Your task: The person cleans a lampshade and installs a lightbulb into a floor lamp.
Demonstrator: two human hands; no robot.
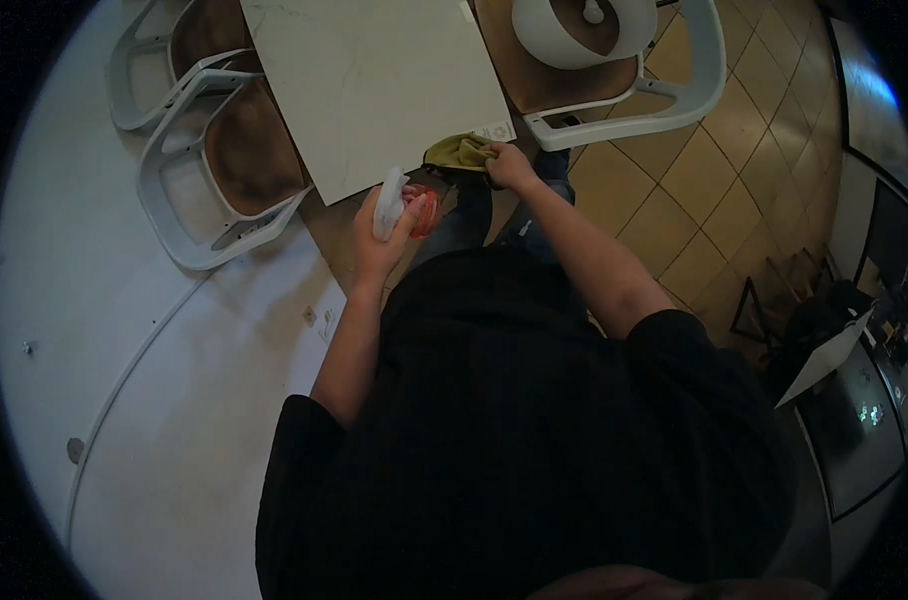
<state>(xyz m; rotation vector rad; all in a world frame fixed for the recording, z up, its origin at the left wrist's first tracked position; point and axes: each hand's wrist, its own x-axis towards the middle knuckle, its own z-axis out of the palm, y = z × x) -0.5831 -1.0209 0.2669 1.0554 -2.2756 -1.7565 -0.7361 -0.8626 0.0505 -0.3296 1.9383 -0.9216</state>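
Observation:
My left hand (375,252) is closed around a translucent white plastic piece (388,204), just off the table's near edge. A red, rounded object (429,215) sits against the same hand's fingers; its exact kind does not show. To the right, my right hand (511,168) pinches the side of a yellow-green cloth pouch (458,152) with a dark edge. The pouch overlaps the near end of the white table (384,90). What the pouch contains, if anything, is hidden.
White chairs with brown seats stand left (249,150) and right (554,75) of the table. A round white lamp shade (579,40) with a bulb covers part of the right chair. Tiled floor (664,190) lies right; dark framed panels (854,440) and clutter line the far right.

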